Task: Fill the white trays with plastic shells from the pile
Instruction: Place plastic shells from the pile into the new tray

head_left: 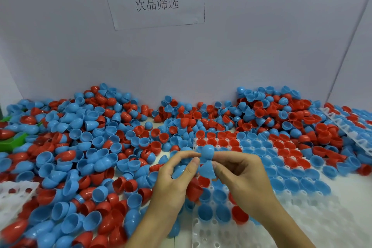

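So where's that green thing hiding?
The green object sits at the far left edge of the head view, half buried under the pile of red and blue shells, left of both hands.

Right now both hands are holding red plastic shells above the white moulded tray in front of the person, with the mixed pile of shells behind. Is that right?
Not quite: the head view shows the left hand and right hand holding blue plastic shells, not red. They are above the white moulded tray, with the mixed pile of shells behind.

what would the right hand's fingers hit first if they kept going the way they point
The right hand points leftward, so probably the blue shell it pinches, then the left hand's fingers just beyond; depth is unclear.
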A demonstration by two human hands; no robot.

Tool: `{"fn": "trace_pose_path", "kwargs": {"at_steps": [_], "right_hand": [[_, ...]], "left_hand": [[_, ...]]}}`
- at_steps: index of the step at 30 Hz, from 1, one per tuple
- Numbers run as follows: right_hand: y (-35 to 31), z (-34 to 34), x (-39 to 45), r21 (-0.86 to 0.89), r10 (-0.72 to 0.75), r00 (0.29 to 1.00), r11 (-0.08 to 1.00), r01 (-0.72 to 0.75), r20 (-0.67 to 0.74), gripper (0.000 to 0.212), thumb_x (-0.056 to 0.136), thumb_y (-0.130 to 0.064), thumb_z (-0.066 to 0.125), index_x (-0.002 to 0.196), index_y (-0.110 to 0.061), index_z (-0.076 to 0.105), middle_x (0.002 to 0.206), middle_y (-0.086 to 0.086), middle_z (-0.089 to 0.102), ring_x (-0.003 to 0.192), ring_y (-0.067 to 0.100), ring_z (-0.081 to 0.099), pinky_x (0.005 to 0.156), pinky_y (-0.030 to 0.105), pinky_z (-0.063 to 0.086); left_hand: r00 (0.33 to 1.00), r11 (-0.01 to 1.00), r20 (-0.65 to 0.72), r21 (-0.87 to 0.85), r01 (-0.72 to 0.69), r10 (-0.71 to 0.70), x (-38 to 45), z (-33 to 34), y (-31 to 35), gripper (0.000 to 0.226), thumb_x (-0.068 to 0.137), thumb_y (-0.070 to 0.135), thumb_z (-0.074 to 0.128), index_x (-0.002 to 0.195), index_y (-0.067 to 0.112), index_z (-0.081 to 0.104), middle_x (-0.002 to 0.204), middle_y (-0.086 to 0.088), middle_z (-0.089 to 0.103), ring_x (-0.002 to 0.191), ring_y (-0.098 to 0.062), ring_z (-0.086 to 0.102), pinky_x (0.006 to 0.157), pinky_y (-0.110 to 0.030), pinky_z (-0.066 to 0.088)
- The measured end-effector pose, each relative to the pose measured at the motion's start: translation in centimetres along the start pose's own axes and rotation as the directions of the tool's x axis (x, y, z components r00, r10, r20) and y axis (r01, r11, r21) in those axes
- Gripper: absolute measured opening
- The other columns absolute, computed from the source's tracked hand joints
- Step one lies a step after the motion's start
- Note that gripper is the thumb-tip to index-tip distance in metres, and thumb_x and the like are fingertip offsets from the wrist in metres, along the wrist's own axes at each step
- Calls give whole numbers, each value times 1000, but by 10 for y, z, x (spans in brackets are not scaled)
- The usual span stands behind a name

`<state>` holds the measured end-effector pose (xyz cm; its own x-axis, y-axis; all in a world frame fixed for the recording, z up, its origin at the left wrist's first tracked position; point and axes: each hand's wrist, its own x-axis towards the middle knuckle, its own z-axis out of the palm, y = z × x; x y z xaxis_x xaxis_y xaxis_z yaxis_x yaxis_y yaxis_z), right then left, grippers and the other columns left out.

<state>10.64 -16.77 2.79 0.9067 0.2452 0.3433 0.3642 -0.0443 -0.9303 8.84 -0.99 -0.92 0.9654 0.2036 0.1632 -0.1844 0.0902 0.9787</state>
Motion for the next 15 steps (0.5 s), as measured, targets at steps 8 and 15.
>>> {"fn": "trace_pose_path", "kwargs": {"at_steps": [8, 15], "right_hand": [[-26, -69, -3, -410, 44, 999, 911, -44, -9, 24, 86, -4, 72, 80, -27, 76, 73, -4, 75, 64, 12, 69, 64, 21, 58], [-24, -100, -24, -811, 309, 949, 569, -131, 63, 6, 88, -20, 74, 87, -25, 79, 78, -12, 73, 74, 6, 67, 73, 28, 57]], "left_hand": [[999, 997, -1, -62, 54, -54, -1, -3, -1, 27, 80, 46, 72, 102, 30, 75, 120, 0, 68, 100, -26, 72, 81, -45, 61], [997, 987, 28, -142, 72, -69, -2, -4, -1, 12, 90, 23, 70, 100, 26, 76, 120, -3, 69, 94, -24, 74, 63, -32, 57]]}}
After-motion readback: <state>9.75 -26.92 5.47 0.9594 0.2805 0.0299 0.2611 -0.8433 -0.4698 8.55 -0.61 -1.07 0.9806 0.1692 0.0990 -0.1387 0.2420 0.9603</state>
